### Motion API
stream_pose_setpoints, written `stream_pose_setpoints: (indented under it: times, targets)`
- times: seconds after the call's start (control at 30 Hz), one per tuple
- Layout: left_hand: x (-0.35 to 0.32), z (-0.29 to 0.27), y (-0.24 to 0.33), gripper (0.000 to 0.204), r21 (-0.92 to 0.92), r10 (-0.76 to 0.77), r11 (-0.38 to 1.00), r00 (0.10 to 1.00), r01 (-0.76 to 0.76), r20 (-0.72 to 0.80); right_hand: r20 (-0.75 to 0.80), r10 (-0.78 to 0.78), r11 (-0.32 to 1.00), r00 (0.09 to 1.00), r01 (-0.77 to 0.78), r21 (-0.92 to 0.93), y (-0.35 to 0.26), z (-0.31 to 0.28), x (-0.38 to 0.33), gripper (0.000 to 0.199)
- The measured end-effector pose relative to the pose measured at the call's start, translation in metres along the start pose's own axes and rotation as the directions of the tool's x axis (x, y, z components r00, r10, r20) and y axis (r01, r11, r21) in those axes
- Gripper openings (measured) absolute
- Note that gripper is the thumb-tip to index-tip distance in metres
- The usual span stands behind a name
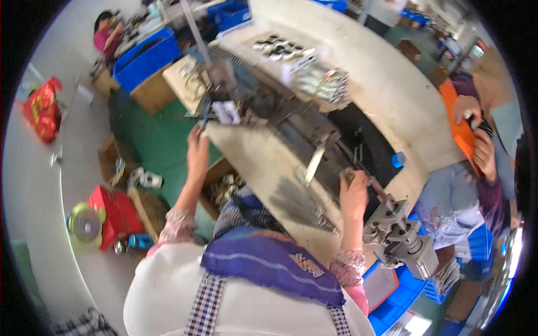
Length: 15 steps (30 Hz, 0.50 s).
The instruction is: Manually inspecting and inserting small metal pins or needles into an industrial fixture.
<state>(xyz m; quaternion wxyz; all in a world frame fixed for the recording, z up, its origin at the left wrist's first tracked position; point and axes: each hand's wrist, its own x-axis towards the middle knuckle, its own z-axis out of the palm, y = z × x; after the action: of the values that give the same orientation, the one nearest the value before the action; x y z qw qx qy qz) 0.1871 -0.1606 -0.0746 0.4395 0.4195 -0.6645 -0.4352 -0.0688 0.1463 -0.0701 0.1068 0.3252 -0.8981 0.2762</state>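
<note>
A long metal bench machine [300, 131] runs diagonally across the worktable. At its far left end, my left hand [197, 148] is closed on the lower end of a thin dark lever [205, 109]. My right hand [353, 195] is at the machine's near right part, its fingers curled together beside a metal rod [376, 187]; what they hold, if anything, is hidden. A pale flat blade-shaped piece [315, 165] sticks out of the machine between my hands. Thin metal pins [319, 215] lie on the table left of my right hand.
A clamp-like metal fixture [400, 235] stands right of my right forearm. Behind the machine are bundled metal parts [322, 83] and a blue cap [398, 159]. A cardboard box of parts [216, 193] sits below the table edge. At right, a co-worker's hands [476, 134] hold something dark.
</note>
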Motion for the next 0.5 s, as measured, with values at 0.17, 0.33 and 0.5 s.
stream_pose_setpoints:
  times: [0.17,0.33,0.5]
  targets:
    - [-0.043,0.042,0.028,0.039,0.410,0.606,0.684,0.783,-0.603,0.141,0.208,0.167,0.972,0.964,-0.197,0.130,0.000,-0.023,0.004,0.041]
    - [0.021,0.072,0.018,0.040,-0.149,-0.366,0.875,0.831,0.461,0.420,0.207,0.114,0.991,0.972,-0.127,0.048,-0.005,-0.016,0.011,0.030]
    - [0.036,0.095,0.012,0.045,-0.096,-0.338,0.881,0.760,0.463,0.555,0.202,-0.019,0.988,0.979,0.049,-0.145,-0.006,-0.014,-0.007,0.032]
